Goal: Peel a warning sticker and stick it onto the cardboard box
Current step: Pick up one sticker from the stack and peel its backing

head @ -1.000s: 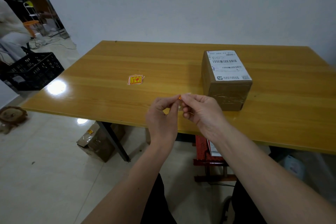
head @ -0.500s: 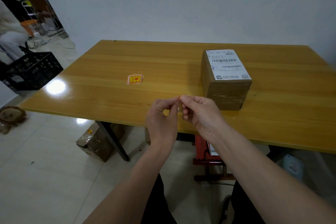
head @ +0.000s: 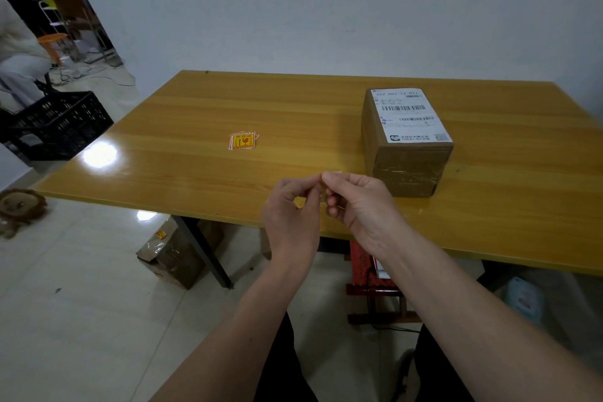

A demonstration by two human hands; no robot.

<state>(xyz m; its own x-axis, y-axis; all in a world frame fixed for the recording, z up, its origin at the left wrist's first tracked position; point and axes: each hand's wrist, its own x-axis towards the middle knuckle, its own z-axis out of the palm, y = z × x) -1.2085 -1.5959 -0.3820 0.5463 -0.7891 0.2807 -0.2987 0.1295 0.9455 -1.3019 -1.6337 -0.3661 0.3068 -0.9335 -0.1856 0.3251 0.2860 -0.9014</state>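
Observation:
A brown cardboard box [head: 404, 170] with a white shipping label [head: 408, 114] on top stands on the right half of the yellow wooden table [head: 195, 173]. A small pile of yellow-and-red warning stickers [head: 242, 141] lies left of the table's middle. My left hand [head: 290, 215] and my right hand [head: 362, 206] meet fingertip to fingertip above the table's front edge, just left of the box. They pinch a small sticker between thumbs and forefingers. The fingers hide nearly all of it.
A black plastic crate [head: 55, 124] stands on the floor at the left, with a seated person [head: 16, 52] behind it. Under the table are a taped cardboard box [head: 173, 254] and a red stool [head: 365, 271]. A plush lion [head: 19, 206] lies at the far left.
My hands stay pinched together in nearly the same spot. The orange corner that showed between the fingertips a second ago is now covered by my fingers.

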